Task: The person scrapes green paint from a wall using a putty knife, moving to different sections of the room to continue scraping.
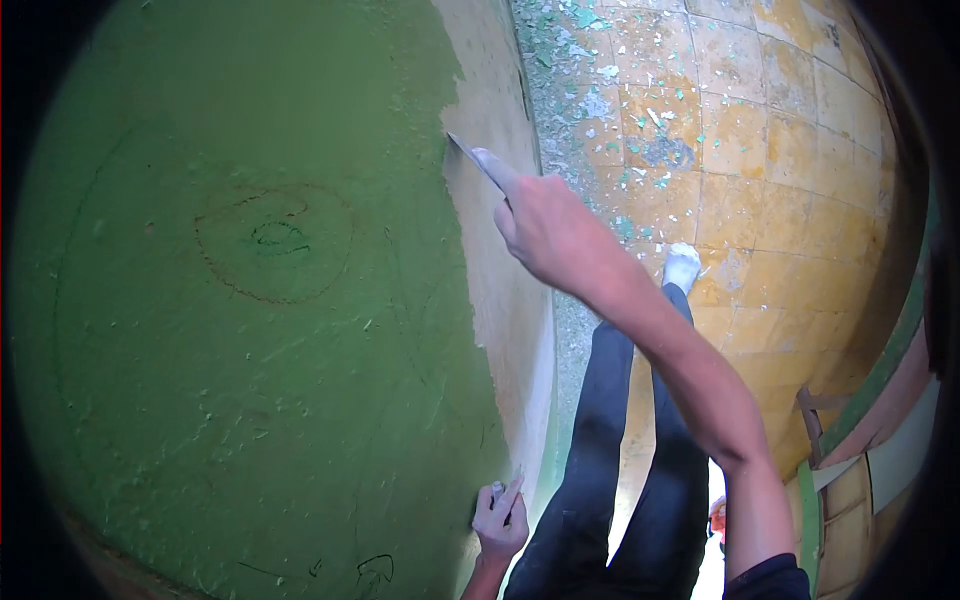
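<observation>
My right hand (pixel 565 235) is closed around the handle of a scraper (pixel 462 147). The thin blade touches the wall at the ragged edge where green paint (pixel 330 340) meets a bare pale strip (pixel 505 240). Low in the view, my left hand (pixel 500 522) is near the lower end of that strip, with bent fingers dusted white. Its fingers are closed around something small that I cannot make out.
Paint flakes (pixel 575 75) litter the yellow tiled floor (pixel 770 200) along the wall's base. My legs in dark trousers (pixel 590 440) and a white-covered foot (pixel 682 265) are below my right arm. A wooden object (pixel 812 425) stands at the right.
</observation>
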{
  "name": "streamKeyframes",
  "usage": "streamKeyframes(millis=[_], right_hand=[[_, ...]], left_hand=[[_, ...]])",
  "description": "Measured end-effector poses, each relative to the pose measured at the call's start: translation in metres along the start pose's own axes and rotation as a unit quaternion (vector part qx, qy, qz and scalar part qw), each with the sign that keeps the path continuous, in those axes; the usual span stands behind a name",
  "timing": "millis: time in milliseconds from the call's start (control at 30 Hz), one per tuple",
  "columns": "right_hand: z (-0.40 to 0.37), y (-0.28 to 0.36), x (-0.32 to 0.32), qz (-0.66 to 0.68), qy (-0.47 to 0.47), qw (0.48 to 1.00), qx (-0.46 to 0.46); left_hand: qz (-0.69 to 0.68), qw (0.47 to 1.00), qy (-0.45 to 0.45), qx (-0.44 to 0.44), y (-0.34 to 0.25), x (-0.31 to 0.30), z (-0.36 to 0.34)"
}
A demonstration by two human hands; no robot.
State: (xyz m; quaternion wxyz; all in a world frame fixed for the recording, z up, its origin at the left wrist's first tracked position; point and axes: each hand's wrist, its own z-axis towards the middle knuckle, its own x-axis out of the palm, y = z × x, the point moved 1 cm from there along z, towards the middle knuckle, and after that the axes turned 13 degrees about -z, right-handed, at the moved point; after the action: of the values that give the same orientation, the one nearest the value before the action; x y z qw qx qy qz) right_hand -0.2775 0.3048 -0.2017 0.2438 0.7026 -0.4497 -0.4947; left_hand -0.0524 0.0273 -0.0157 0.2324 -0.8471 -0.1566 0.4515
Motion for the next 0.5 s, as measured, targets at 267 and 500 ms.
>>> streamKeyframes(millis=[267,500], right_hand=[[0.018,-0.020,0.002,-0.023,-0.032,0.999,0.004],[0.049,-0.029,0.002,-0.003,-0.083,0.997,-0.012]], left_hand=[[-0.004,1.000,-0.001,0.013,-0.001,-0.001,0.000],[0.015,1.000,0.001,0.020,-0.003,0.000,0.003]])
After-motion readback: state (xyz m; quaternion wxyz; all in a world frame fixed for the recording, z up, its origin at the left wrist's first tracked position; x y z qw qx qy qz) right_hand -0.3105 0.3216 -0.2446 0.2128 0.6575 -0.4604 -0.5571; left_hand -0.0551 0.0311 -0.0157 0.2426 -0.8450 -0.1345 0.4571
